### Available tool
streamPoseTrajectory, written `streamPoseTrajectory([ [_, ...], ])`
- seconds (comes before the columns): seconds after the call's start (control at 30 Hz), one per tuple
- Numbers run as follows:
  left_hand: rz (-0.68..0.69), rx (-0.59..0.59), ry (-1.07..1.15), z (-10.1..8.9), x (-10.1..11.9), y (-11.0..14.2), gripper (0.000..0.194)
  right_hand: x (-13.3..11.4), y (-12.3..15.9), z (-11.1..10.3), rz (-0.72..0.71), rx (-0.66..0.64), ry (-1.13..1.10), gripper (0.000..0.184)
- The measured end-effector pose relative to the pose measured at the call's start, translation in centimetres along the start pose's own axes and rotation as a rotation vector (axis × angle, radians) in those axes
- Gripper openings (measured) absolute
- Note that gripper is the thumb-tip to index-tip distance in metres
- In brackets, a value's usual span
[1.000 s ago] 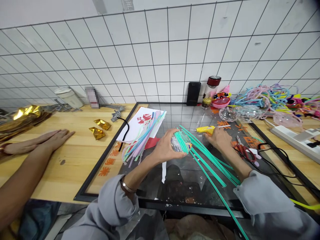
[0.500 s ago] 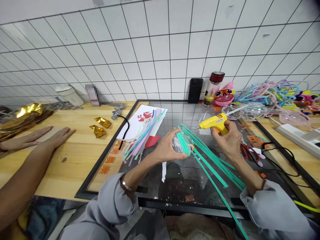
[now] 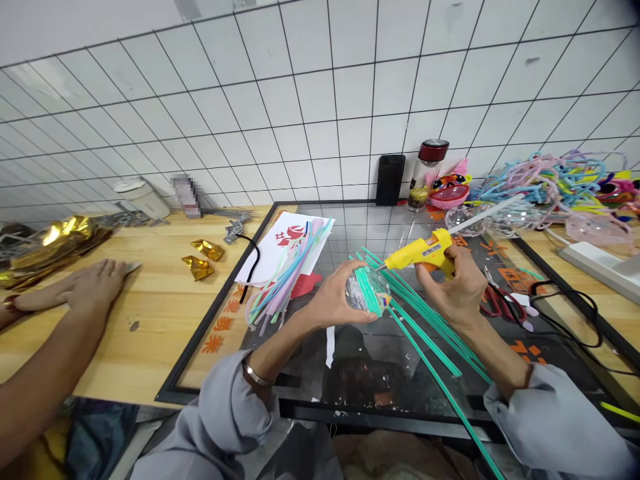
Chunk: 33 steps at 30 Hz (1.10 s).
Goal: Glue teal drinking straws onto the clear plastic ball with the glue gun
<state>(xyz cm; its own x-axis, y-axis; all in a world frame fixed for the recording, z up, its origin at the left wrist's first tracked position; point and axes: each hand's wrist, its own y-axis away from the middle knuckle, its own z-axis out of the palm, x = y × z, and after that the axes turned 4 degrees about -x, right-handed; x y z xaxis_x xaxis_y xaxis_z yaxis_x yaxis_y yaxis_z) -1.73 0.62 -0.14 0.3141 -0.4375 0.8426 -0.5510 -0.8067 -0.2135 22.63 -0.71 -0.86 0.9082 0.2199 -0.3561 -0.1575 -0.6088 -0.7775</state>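
My left hand (image 3: 336,293) is closed round a clear plastic ball (image 3: 356,291) with green strips (image 3: 369,291) across it. In my right hand (image 3: 457,287) is a yellow hot glue gun (image 3: 420,252), a pale glue stick (image 3: 487,215) poking out of its back. The gun's nozzle points left and meets or nearly meets the ball's upper right edge; I cannot tell which. Long green pipe cleaners (image 3: 430,327) lie on the dark glass panel below and between my hands. One of them runs over the front edge.
Pastel pipe cleaners (image 3: 293,267) lie on white paper (image 3: 260,257). Behind stand a phone (image 3: 390,180) and a glass bottle (image 3: 425,175). Red scissors (image 3: 503,303), a cable and a power strip (image 3: 605,270) are at right. A co-worker's hands (image 3: 95,283) press on the table at left, near gold foil pieces (image 3: 207,250).
The glue gun has moved left and slightly down, bringing its nozzle to the ball's edge. My left hand keeps its hold. The co-worker's hands have drawn together, to the left.
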Motion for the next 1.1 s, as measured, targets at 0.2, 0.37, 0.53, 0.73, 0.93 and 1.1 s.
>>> streamPoseTrajectory([
  [0.2,0.012,-0.027,-0.053,-0.06,-0.04,-0.02,0.087,0.09,0.41,0.24,-0.089,0.012,0.039,0.026],
  [0.37,0.05,-0.012,-0.039,0.0,-0.06,-0.05,0.084,0.04,0.54,0.23,-0.118,0.027,0.023,0.025],
  [0.53,0.039,-0.024,-0.074,0.07,-0.26,-0.07,0.088,0.14,0.38,0.45,-0.22,0.117,0.032,0.025],
  [0.73,0.065,-0.039,-0.137,0.0,-0.42,-0.08,0.089,-0.1,0.04,0.32,-0.334,0.176,0.05,0.022],
  [0.93,0.093,-0.027,-0.166,-0.01,-0.68,-0.09,0.091,-0.28,0.0,0.11,-0.336,0.159,0.043,0.022],
  [1.1,0.107,-0.028,-0.174,0.0,-0.81,-0.11,0.091,-0.15,0.09,0.05,-0.329,0.138,0.046,0.021],
])
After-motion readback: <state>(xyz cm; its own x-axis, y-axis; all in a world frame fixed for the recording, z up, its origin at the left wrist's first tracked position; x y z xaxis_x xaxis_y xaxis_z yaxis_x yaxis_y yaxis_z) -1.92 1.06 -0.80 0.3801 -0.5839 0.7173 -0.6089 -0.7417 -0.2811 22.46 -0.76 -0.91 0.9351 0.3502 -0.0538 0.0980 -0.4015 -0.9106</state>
